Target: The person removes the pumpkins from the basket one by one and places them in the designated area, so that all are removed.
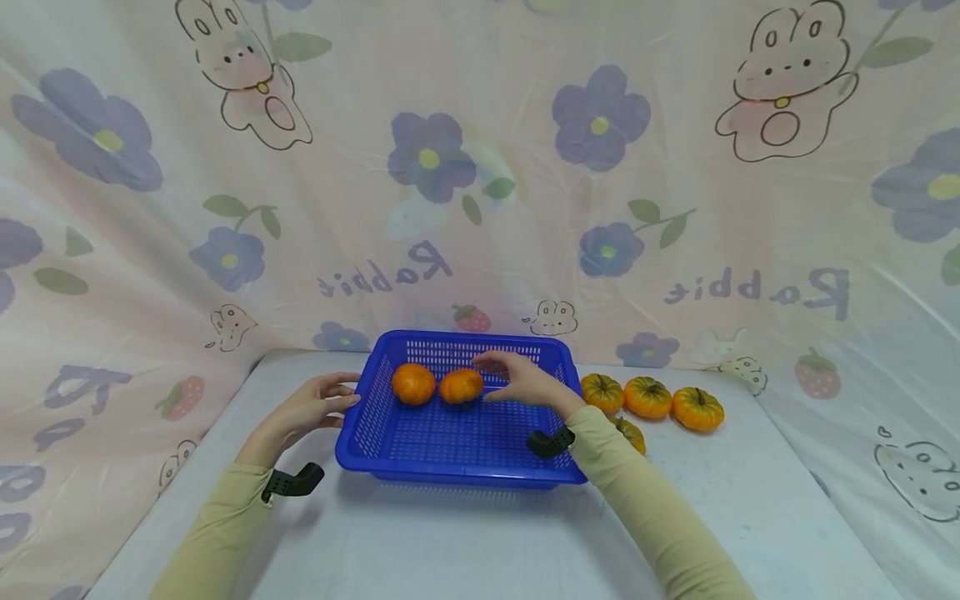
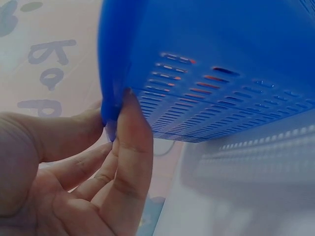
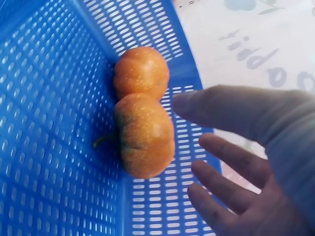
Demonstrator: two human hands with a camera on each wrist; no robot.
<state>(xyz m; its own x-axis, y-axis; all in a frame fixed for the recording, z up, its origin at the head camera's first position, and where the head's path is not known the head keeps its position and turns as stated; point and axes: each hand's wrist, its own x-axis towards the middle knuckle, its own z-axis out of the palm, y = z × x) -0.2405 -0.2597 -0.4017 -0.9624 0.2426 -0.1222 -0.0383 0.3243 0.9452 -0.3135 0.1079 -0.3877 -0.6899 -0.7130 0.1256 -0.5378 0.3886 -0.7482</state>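
Note:
My left hand (image 1: 309,408) holds the left rim of a blue plastic basket (image 1: 450,442), thumb on one side and fingers on the other, as the left wrist view shows. Two small orange pumpkins (image 1: 413,384) lie side by side in the back left of the basket, seeming to touch in the right wrist view. The nearer one there, a pumpkin (image 3: 145,135) with a green stem, lies on its side. Over the basket, just right of these pumpkins, my right hand (image 1: 522,382) has its fingers spread and nothing in its grasp.
On the white table (image 1: 420,550), right of the basket, several orange-and-green pumpkins (image 1: 697,409) stand in a loose group. One pumpkin (image 1: 632,435) is partly hidden behind the right forearm. A printed curtain (image 1: 510,233) hangs at the back and sides.

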